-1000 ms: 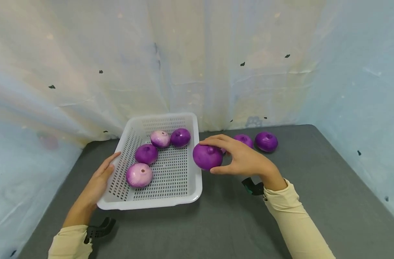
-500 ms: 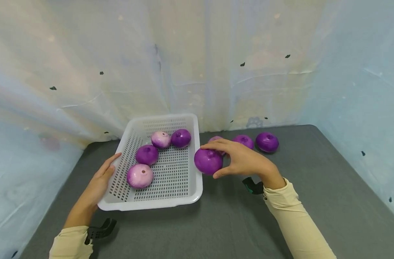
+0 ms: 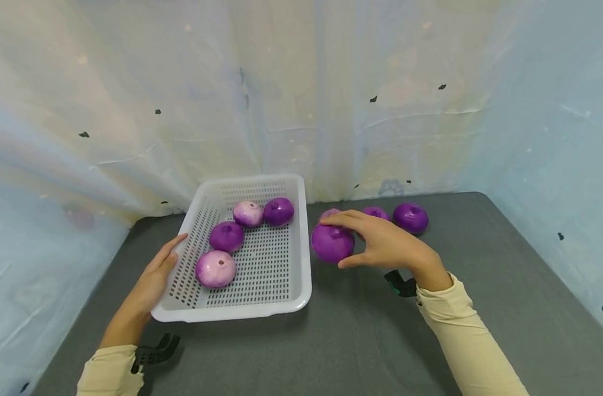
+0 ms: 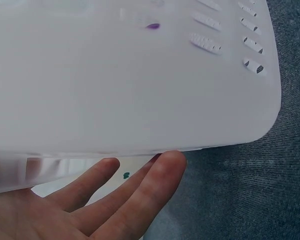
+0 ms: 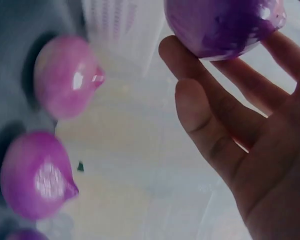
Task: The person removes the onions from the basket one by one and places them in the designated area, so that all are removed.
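Observation:
My right hand (image 3: pixel 381 242) grips a purple onion (image 3: pixel 333 243) just right of the basket, fingers over its top and thumb at its lower side. In the right wrist view this onion (image 5: pixel 220 27) lies against the fingers, partly out of frame. My left hand (image 3: pixel 153 278) touches the left rim of a white perforated basket (image 3: pixel 298 264); from the left wrist, fairly straight fingers (image 4: pixel 162 172) meet the basket's edge. Inside the basket lie two deep-purple onions, one at the back (image 3: pixel 279 212) and one further left (image 3: pixel 226 236), and two paler onions, one at the front (image 3: pixel 215 269) and one behind (image 3: pixel 248 213).
Behind my right hand, more onions sit on the dark grey table (image 3: pixel 331 346): a pink one (image 5: pixel 67 77), a partly covered purple one (image 3: pixel 377 213) and a dark purple one (image 3: pixel 411 218). A pale sheet (image 3: pixel 301 99) hangs along the back and sides.
My right hand and its onion have moved right, away from the basket's right rim, after dipping slightly. My left hand and the basket stay almost where they were.

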`<state>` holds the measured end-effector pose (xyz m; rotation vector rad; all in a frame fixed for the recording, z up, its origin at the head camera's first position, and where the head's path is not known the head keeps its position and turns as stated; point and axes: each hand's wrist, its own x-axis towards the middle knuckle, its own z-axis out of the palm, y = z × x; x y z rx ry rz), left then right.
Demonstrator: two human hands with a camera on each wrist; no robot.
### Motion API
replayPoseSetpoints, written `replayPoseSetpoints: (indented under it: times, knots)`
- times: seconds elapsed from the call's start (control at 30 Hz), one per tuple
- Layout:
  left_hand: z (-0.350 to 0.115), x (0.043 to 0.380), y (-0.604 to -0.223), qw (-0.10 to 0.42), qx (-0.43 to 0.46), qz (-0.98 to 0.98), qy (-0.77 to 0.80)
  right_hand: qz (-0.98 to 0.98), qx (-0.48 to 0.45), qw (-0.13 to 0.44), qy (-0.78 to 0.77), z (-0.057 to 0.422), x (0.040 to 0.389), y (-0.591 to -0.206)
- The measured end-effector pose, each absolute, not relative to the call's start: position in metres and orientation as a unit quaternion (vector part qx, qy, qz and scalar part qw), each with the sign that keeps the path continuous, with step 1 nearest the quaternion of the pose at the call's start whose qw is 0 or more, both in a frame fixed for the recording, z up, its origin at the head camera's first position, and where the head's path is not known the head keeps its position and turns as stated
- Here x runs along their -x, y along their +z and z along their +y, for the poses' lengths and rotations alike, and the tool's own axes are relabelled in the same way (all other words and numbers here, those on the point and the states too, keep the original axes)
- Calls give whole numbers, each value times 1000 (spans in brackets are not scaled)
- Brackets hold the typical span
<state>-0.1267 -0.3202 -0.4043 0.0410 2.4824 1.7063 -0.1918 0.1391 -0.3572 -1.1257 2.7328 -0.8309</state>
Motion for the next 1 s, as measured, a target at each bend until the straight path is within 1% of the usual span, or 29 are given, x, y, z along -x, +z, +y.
replayPoseSetpoints:
  times: [0.3, 0.57, 1.0]
  knots:
    - [-320, 127, -407, 62, -17, 822, 565, 911, 295, 34, -285, 176, 200, -357]
    - [-320, 127, -407, 61, -22, 823, 564, 924, 259, -6, -282, 207, 206, -356]
    - [-320, 126, -405, 61, -17, 816, 574, 926, 243, -15, -290, 223, 214, -353]
